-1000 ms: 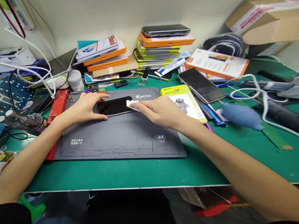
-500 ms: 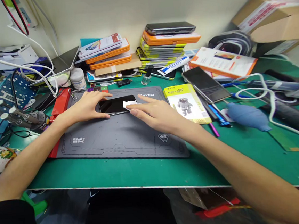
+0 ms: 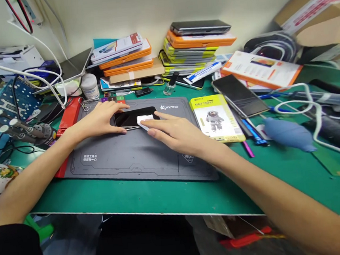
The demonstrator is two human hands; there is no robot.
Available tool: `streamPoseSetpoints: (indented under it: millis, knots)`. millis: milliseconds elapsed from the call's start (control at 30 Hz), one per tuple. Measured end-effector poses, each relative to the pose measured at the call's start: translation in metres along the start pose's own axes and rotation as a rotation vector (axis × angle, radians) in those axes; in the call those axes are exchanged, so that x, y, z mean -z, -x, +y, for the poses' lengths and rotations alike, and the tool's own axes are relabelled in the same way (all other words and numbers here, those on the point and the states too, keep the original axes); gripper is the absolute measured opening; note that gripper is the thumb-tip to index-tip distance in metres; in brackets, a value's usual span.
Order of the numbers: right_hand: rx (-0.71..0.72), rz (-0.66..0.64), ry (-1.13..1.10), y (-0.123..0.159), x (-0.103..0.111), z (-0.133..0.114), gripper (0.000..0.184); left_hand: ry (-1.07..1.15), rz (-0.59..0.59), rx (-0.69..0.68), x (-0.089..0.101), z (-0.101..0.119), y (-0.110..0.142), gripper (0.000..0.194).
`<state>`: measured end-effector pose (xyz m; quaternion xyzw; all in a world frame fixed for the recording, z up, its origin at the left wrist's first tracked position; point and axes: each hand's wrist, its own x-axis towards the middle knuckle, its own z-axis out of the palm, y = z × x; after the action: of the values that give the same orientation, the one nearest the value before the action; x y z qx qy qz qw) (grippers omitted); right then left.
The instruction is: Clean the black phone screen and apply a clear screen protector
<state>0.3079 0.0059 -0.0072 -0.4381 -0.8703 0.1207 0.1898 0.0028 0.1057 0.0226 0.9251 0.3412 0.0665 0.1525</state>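
A smartphone [image 3: 126, 117] with a dark screen lies on the grey work mat [image 3: 136, 152]. My left hand [image 3: 106, 118] grips its left end, the thumb along the near edge and the fingers along the far edge. With its fingertips, my right hand [image 3: 178, 131] presses a small white wipe [image 3: 144, 118] onto the right part of the screen. The right end of the phone is partly hidden behind that hand. Just right of the mat's logo is a yellow and white battery box [image 3: 215, 117].
Behind the mat stand two stacks of boxes, one topped by a white box [image 3: 118, 48], one by a dark device [image 3: 199, 27]. A blue air blower [image 3: 288, 133], another phone [image 3: 240, 95] and cables lie on the right. A tool holder [image 3: 44, 134] stands left on the green table [image 3: 128, 196].
My right hand has slid the wipe slightly left and nearer to me over the screen. My left hand stays at the phone's left end. The camera view has shifted slightly.
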Motion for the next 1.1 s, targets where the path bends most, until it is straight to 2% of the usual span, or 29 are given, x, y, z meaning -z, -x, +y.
streamPoseSetpoints:
  millis: [200,433,667,900,1100]
  knots:
    - [-0.01,0.048,0.047,-0.026,-0.016,0.008,0.064,0.013,0.009,-0.007,-0.001,-0.003,-0.001,0.092]
    - [0.03,0.069,0.081,-0.001,-0.005,0.003,0.059,0.01,0.006,-0.006,-0.002,-0.002,-0.001,0.091]
    - [0.029,0.01,0.088,-0.031,-0.018,0.013,0.067,0.034,0.011,0.002,-0.002,0.0,0.0,0.091]
    - [0.081,0.031,0.155,-0.006,-0.009,-0.006,0.062,0.036,0.019,-0.028,-0.003,0.003,0.001,0.09]
    - [0.042,0.008,0.119,-0.029,-0.02,0.002,0.067,0.079,0.042,-0.078,-0.004,0.001,0.0,0.09]
